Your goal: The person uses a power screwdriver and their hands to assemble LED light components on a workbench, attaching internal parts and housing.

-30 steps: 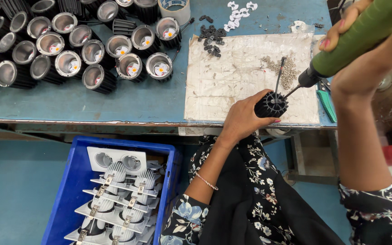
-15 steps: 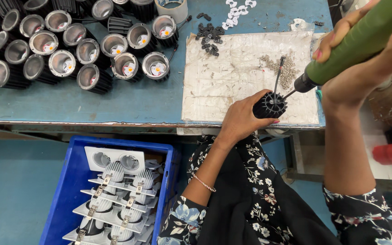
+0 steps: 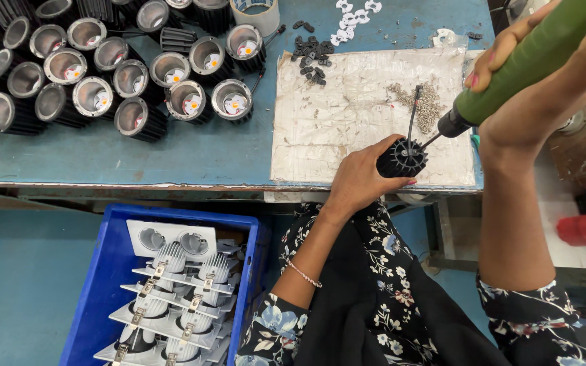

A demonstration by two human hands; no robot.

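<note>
Blue-painted tabletop, scuffed and worn, seen from above, with a stained whitish work mat laid near its front edge. On the mat's near edge stands a black finned heat sink, round and ribbed, its axis upright and a thin black wire rising from its centre. The left hand is wrapped around the heat sink's side, steadying it. The right hand is clenched around a green electric screwdriver, a smooth cylinder whose long axis slants from upper right down to lower left, its dark tip meeting the top of the heat sink; its upper end is cut off by the frame. A loose heap of small screws lies on the mat just beside the tip. Rows of round lamp housings with shiny reflectors crowd the left. Below the tabletop, a blue plastic crate holds stacked white finned fittings, partly cut off.
</note>
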